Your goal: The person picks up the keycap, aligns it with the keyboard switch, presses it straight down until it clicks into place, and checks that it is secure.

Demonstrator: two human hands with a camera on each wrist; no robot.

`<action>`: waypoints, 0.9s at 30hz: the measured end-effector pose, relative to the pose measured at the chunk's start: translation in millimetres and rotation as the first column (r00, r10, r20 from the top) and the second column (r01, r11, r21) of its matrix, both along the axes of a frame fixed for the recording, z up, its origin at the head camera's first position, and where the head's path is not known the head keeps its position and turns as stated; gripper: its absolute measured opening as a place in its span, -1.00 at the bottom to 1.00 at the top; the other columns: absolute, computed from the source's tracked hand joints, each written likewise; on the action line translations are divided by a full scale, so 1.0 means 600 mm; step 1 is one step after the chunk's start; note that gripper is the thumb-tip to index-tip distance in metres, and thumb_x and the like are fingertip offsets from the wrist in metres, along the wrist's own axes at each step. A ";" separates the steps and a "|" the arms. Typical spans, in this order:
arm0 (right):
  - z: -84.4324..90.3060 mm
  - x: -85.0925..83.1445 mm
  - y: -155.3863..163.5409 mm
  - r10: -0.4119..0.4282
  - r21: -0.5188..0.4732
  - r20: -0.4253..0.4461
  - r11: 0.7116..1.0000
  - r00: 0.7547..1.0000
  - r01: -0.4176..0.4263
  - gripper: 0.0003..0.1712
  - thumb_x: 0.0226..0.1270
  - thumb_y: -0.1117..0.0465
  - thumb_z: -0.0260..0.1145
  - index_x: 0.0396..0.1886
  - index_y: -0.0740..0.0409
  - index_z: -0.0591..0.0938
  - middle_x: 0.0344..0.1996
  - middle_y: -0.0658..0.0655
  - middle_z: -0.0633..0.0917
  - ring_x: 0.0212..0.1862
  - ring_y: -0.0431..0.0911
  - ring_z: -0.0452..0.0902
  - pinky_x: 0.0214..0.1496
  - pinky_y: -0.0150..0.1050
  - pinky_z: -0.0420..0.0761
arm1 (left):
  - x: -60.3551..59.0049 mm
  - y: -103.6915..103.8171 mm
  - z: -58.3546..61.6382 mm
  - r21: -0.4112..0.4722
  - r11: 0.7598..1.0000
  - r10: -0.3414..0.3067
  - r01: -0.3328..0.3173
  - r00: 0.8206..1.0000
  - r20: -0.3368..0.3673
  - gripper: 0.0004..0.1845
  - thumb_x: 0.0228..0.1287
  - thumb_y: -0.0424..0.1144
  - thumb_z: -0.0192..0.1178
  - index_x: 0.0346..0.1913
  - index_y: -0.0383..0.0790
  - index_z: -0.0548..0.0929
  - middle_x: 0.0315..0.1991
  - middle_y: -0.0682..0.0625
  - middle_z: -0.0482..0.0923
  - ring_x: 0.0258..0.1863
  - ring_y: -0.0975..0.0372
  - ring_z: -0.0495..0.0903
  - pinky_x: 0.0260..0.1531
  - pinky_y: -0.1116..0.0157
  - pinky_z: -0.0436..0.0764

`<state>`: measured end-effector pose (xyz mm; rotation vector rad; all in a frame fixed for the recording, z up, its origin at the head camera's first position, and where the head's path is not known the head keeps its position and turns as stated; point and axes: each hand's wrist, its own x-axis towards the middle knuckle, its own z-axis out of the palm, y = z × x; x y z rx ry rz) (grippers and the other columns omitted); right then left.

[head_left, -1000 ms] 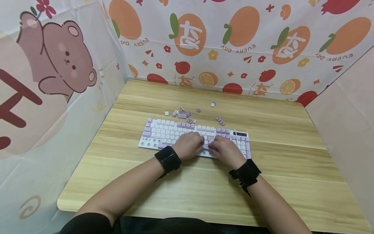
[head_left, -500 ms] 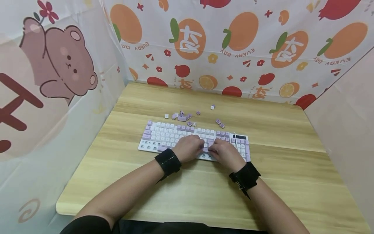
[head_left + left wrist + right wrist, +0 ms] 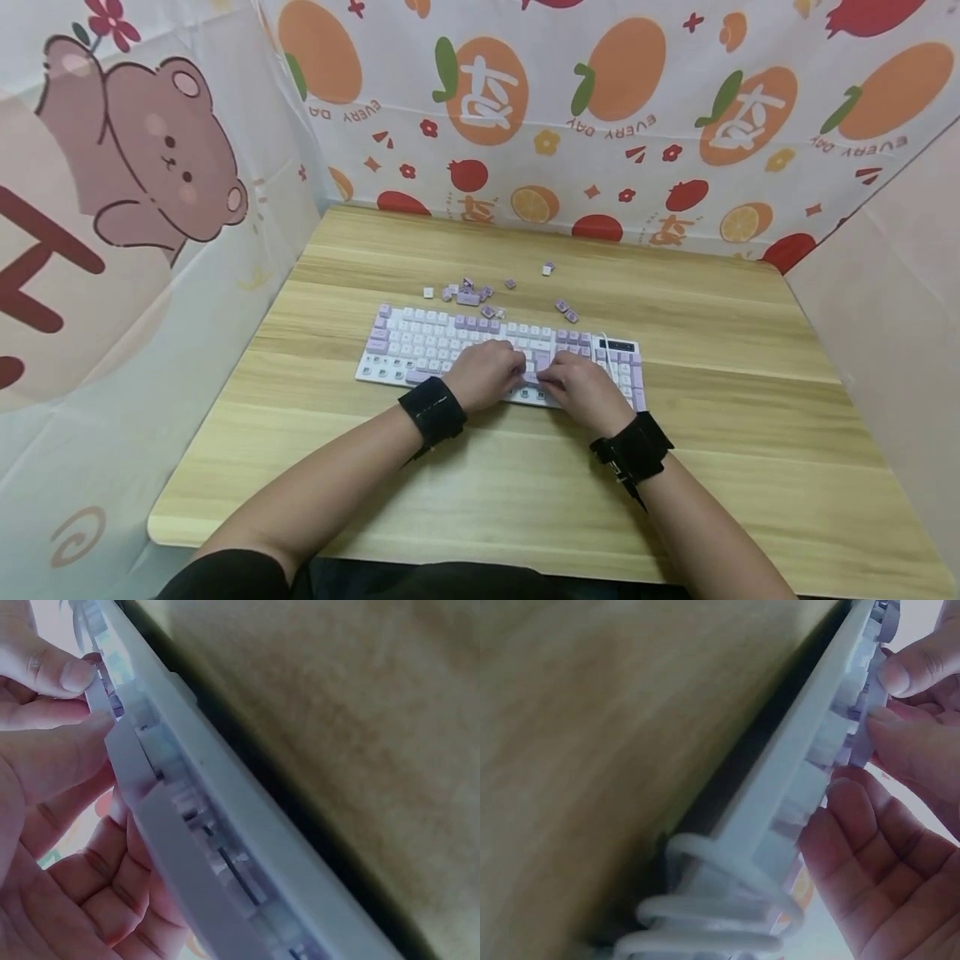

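A white and purple keyboard (image 3: 427,346) lies across the table, with a light cable looped over its right part. My left hand (image 3: 483,375) and right hand (image 3: 588,392) meet at its lower row, right of the middle. Between them is a long purple keycap (image 3: 862,742), seated among the keys. Both thumbs press on its face in the right wrist view, with fingers curled behind its upper edge, one hand at each end. Bare switches (image 3: 382,372) show at the keyboard's lower left, and more lie just below the hands.
Loose purple and white keycaps (image 3: 468,297) lie scattered behind the keyboard. A pair of purple keycaps (image 3: 566,311) lies farther right, and a white one (image 3: 547,270) sits farther back. Printed cloth (image 3: 405,125) hangs along the table's back and left sides.
The head view tips down, then back up. Both hands stay at the same keycap, the right one shifting barely to the right.
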<state>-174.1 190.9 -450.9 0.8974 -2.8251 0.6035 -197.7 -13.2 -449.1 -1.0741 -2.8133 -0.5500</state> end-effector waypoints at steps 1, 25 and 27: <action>0.001 0.000 -0.001 -0.002 0.003 0.002 1.000 1.000 0.002 -0.89 0.25 0.23 0.42 -0.24 0.06 0.80 -0.41 -0.07 0.67 -0.37 -0.28 0.53 -0.33 -0.38 0.55 | 0.000 0.000 0.001 0.009 1.000 0.002 -0.002 1.000 0.017 -0.91 0.22 -0.17 0.36 -0.31 -0.10 0.74 -0.42 0.06 0.66 -0.44 0.24 0.59 -0.40 0.30 0.57; -0.006 0.005 -0.001 -0.014 -0.003 -0.006 1.000 1.000 0.014 -0.89 0.24 0.24 0.44 -0.23 0.04 0.79 -0.37 -0.07 0.66 -0.34 -0.26 0.52 -0.29 -0.36 0.56 | 0.000 -0.003 -0.002 -0.008 1.000 0.000 0.001 0.999 0.033 -0.88 0.26 -0.14 0.33 -0.22 -0.07 0.75 -0.37 0.09 0.61 -0.41 0.29 0.54 -0.39 0.36 0.51; -0.008 0.009 -0.002 -0.009 0.002 -0.034 1.000 0.999 0.009 -0.87 0.21 0.24 0.46 -0.23 0.04 0.79 -0.37 -0.06 0.65 -0.34 -0.25 0.51 -0.30 -0.36 0.56 | 0.001 -0.004 -0.002 -0.013 1.000 -0.014 0.014 1.000 0.011 -0.89 0.25 -0.14 0.33 -0.22 -0.06 0.75 -0.38 0.09 0.60 -0.42 0.29 0.53 -0.41 0.37 0.50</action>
